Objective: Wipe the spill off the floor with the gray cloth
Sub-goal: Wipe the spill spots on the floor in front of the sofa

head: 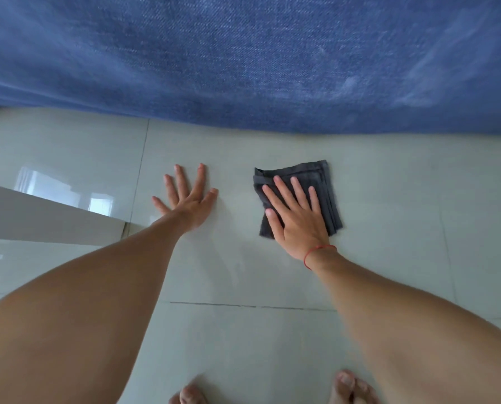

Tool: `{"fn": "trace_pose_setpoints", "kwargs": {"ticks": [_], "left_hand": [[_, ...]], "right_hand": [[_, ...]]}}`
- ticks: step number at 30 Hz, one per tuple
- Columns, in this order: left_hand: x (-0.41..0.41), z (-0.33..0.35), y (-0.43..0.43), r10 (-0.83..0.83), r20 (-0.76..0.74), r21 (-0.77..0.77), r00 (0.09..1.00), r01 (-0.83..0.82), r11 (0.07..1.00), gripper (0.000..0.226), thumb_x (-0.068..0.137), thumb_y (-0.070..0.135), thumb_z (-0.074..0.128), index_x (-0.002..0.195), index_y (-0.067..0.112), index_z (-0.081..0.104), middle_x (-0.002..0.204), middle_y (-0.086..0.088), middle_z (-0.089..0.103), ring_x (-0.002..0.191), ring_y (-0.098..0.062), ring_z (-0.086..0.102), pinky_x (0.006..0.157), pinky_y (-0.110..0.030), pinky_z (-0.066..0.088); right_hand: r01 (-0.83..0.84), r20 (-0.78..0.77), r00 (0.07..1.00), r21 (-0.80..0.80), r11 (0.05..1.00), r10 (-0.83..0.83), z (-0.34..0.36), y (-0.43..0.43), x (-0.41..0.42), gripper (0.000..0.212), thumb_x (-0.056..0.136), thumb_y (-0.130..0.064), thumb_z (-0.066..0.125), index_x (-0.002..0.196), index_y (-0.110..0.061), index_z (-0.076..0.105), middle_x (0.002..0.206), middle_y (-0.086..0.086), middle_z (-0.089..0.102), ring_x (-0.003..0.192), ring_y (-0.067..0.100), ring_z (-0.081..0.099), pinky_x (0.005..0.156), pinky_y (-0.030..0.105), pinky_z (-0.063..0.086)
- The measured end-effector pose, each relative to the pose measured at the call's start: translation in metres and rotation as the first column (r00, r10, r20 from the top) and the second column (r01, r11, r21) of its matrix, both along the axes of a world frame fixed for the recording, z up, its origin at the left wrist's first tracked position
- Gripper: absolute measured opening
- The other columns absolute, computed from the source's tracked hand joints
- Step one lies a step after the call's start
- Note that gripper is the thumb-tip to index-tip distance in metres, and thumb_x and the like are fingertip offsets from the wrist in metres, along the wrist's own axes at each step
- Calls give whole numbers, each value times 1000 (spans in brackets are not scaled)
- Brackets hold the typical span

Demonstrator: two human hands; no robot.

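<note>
**Right hand flat on the gray cloth, left hand braced on the tile**

From my remote seat I saw both bare arms reaching down to the floor (389, 176), which was pale, glossy tile with thin dark grout lines. The gray cloth (325, 185) lay folded into a rough square on the tile, just short of a large blue fabric (243, 59) that filled the whole upper part of the view. I could not tell what that fabric belonged to.

The right hand (297, 220) lay palm down on the cloth, its fingers (281, 189) spread and stretched flat across the near left part of it. It was pressing rather than gripping; nothing was pinched or curled into the palm. A thin red string (316, 252) circled that wrist.

The left hand (189, 204) rested on bare tile to the left of the cloth, apart from it, fingers splayed wide and holding nothing.

I could not make out a clear spill; the tile around the cloth showed only sheen and soft reflections. A pale slanted panel (39, 217) entered from the left edge. At the bottom edge, the bare toes (351, 386) of both feet were on the tile.
</note>
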State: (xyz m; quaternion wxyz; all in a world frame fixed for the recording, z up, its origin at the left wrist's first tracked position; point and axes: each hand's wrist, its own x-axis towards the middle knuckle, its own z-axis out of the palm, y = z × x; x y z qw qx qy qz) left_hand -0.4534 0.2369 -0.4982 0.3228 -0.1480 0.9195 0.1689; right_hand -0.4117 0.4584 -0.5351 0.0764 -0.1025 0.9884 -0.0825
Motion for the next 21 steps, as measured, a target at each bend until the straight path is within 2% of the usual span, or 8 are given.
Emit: {"fn": "trace_pose_setpoints", "kwargs": {"ticks": [2,5,7,10,12,16,21], "left_hand": [[0,0,0,4,-4,6,1000,-4,1000,60,97,58,19,146,53,-14,157,5,-35,145,-21,-31,114,-59,-16],[-1,0,0,8,-1,10,1000,-8,1000,59,97,57,18,146,53,-14,156,5,-35,145,-21,-31,113,-58,-16],[1,-2,-1,14,-34,21,999,-13,1000,58,98,55,19,148,52,-11,158,5,-32,146,-20,-29,114,-57,-16],[4,-9,-11,70,-198,1,978,-71,997,56,100,46,21,151,48,-2,163,3,-17,151,-19,-14,117,-54,-5],[8,-13,-21,132,-222,-44,966,-145,988,56,100,46,20,151,47,-3,162,0,-18,151,-18,-14,118,-53,-5],[8,-19,-26,137,-164,-59,977,-149,987,57,99,48,16,150,45,-9,160,0,-26,149,-16,-22,117,-52,-13],[5,-15,-29,122,-118,-38,985,-127,991,57,100,47,16,149,47,-12,159,1,-30,147,-16,-26,117,-51,-15]], "right_hand": [[182,-7,983,20,983,-182,0,28,2,54,95,-45,24,147,-33,35,158,-6,29,147,26,26,117,48,10],[392,41,918,53,919,-394,2,47,-10,55,97,-47,20,151,-35,21,162,-7,14,150,25,11,119,53,6],[465,66,881,60,883,-468,4,36,-22,55,99,-46,22,152,-36,14,163,-6,4,151,27,0,118,58,-1],[508,76,856,53,859,-511,4,4,-42,56,98,-47,22,152,-35,11,164,-1,-3,150,32,-8,115,62,-6],[464,87,881,27,885,-465,5,-21,-57,56,98,-47,22,152,-35,11,164,0,-3,149,34,-8,114,64,-6],[212,46,977,-30,977,-210,4,-79,-74,54,98,-44,29,150,-35,22,163,0,8,150,35,2,113,64,-4],[-43,26,999,-65,997,45,2,-108,-43,51,97,-42,30,148,-34,31,161,-2,22,149,32,14,115,61,2]]}}
